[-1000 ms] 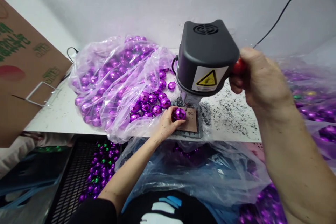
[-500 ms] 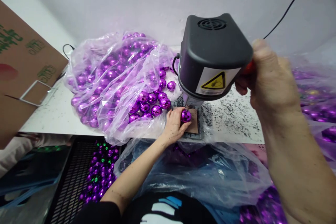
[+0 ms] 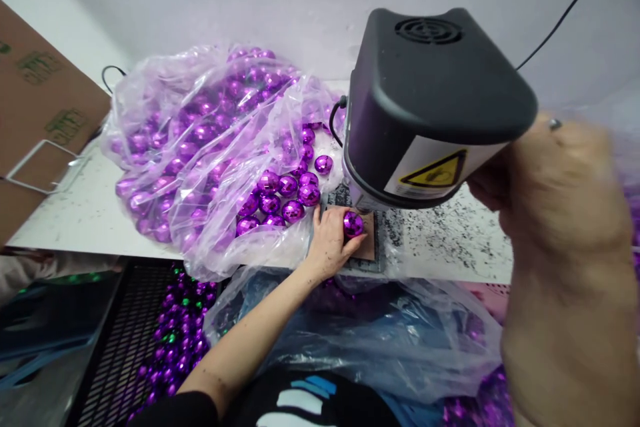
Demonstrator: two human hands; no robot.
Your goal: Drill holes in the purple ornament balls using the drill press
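My left hand (image 3: 329, 243) is closed around a shiny purple faceted ball (image 3: 353, 224), pressing it against a brown wooden block (image 3: 367, 248) on the base of a small bench drill press. The black motor housing (image 3: 435, 107) of the drill press hangs over the ball, with a yellow warning label on its front; it hides the bit. At the right side of the housing my right hand (image 3: 555, 167), blurred, has its fingers curled round the feed handle, which is itself hidden from this angle.
Left of the drill press, a clear plastic bag (image 3: 200, 140) spills purple balls onto the white table (image 3: 65, 220). Dark shavings litter the surface. A cardboard box (image 3: 45, 113) stands far left. Below are a black crate (image 3: 120, 347) with purple and green balls and a plastic bag (image 3: 360, 340) over my lap.
The motor housing and my right hand have come up closer to the camera and to the right. My left hand keeps the ball on the block. The red handle no longer shows.
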